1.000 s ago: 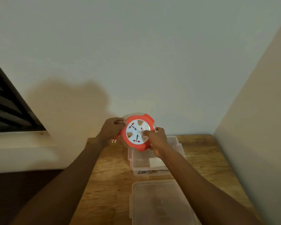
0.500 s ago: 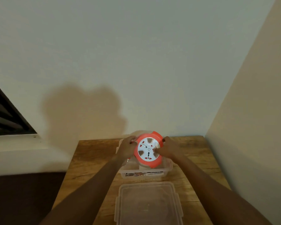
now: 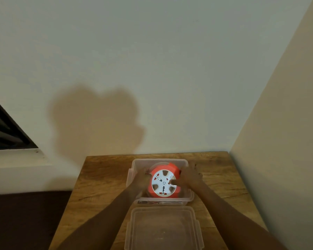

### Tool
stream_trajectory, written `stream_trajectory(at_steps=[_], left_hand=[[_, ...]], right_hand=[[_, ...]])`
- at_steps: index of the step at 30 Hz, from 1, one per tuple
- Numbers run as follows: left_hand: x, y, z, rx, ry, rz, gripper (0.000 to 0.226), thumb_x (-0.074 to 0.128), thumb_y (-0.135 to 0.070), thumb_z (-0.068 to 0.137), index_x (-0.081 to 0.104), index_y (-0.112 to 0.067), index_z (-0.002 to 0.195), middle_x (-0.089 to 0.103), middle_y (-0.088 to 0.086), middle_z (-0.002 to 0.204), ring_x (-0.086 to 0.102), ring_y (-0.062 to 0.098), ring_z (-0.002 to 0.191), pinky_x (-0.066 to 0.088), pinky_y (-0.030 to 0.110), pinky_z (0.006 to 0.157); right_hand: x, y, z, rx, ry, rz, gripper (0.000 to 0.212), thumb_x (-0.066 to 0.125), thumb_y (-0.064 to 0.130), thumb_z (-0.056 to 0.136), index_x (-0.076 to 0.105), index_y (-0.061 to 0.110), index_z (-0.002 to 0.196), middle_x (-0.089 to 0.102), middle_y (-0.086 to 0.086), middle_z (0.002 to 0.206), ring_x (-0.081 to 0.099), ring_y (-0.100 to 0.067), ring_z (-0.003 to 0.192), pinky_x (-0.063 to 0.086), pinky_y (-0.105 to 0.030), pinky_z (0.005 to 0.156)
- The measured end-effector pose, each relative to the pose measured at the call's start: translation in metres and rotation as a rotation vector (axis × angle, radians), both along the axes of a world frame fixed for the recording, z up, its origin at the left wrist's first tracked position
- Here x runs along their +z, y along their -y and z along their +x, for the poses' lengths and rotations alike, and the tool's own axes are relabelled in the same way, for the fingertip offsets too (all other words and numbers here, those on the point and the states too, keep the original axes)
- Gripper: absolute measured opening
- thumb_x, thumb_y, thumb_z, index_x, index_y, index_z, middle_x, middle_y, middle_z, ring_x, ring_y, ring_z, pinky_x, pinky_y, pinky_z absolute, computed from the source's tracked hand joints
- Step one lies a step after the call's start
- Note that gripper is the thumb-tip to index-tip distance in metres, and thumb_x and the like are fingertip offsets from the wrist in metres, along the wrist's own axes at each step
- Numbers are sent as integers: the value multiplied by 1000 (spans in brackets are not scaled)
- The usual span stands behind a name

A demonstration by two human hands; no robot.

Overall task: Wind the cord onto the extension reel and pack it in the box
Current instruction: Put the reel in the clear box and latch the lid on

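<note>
Both hands hold the orange reel point(image 3: 163, 183) inside the clear box point(image 3: 159, 161): left hand point(image 3: 141, 179) partly hidden by the wall, right hand point(image 3: 188, 176) on its face. The cord is not visible.

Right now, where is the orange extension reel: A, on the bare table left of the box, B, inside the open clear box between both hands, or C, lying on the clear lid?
B: the extension reel sits within the walls of the clear box, left hand and right hand on either side; the lid lies bare nearer the person.
</note>
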State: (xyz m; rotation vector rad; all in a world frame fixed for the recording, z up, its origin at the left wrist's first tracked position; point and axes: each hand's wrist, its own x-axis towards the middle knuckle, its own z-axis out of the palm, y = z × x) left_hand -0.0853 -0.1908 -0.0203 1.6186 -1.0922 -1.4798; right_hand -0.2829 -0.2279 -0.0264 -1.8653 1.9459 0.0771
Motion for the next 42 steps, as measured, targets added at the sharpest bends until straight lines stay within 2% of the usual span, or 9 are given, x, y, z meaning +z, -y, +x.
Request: stream_trajectory(at_steps=[5, 10, 15, 18, 21, 25, 28, 37, 42], left_hand=[[11, 11, -1, -35, 116, 71, 24, 50, -11, 105, 64, -29, 98, 76, 11, 110, 74, 31, 103, 62, 52, 93], [12, 8, 1, -87, 263, -55, 21, 55, -12, 105, 68, -14, 121, 76, 10, 113, 74, 27, 101, 64, 46, 90], [13, -30, 15, 58, 392, -313, 26, 61, -19, 102, 63, -31, 124, 62, -25, 109, 64, -3, 92, 50, 6, 65], [4, -71, 42, 245, 502, -395, 24, 65, -17, 98, 62, -40, 91, 66, -22, 90, 66, 1, 82, 46, 9, 61], [-20, -108, 65, 318, 515, -120, 17, 66, -15, 98, 65, -28, 86, 69, -6, 85, 69, 21, 84, 60, 36, 74], [-50, -145, 65, 131, 517, 254, 35, 63, -24, 97, 65, -16, 131, 69, 6, 127, 66, 22, 106, 58, 36, 89], [-49, -152, 55, 77, 532, 270, 31, 61, -18, 97, 67, -19, 127, 68, 5, 130, 64, 14, 99, 50, 21, 61], [6, -156, 61, 41, 457, 217, 19, 64, -8, 97, 78, -18, 90, 78, 0, 92, 74, 16, 82, 58, 27, 65], [54, -153, 71, 47, 417, 155, 15, 63, -6, 98, 74, -14, 91, 76, 6, 92, 73, 21, 84, 57, 27, 63]], right_hand=[[-4, 9, 4, -30, 31, -4, 76, 71, 65, 72, 53, 24, 134, 39, -10, 150, 26, -34, 142, 30, -56, 111], [5, -4, 0, 54, 74, -146, 64, 62, 65, 81, 55, 26, 130, 52, -3, 140, 37, -28, 135, 33, -54, 111], [4, -55, -19, -449, 758, -391, 45, 60, 54, 88, 57, 26, 123, 59, -1, 128, 60, -17, 107, 57, -35, 77], [-9, -91, -35, -643, 960, -319, 22, 49, 38, 100, 64, 22, 105, 68, -3, 106, 66, -13, 88, 51, -20, 60], [-24, -124, -50, -725, 874, -178, 31, 45, 37, 102, 66, 16, 94, 69, -4, 91, 66, -19, 82, 52, -31, 65], [-33, -150, -57, -560, 575, 44, 28, 54, 29, 91, 65, 12, 72, 68, -3, 71, 62, -15, 64, 53, -34, 63], [-29, -159, -51, -523, 511, 136, 21, 58, 25, 88, 69, 10, 79, 71, -4, 74, 68, -18, 69, 56, -30, 61], [29, -165, -65, -416, 557, 36, 22, 64, 9, 83, 73, 14, 64, 71, 0, 64, 68, -17, 60, 56, -29, 54], [79, -156, -72, -374, 689, 8, 16, 70, 10, 84, 78, 22, 76, 75, 5, 72, 71, -11, 66, 55, -25, 57]])
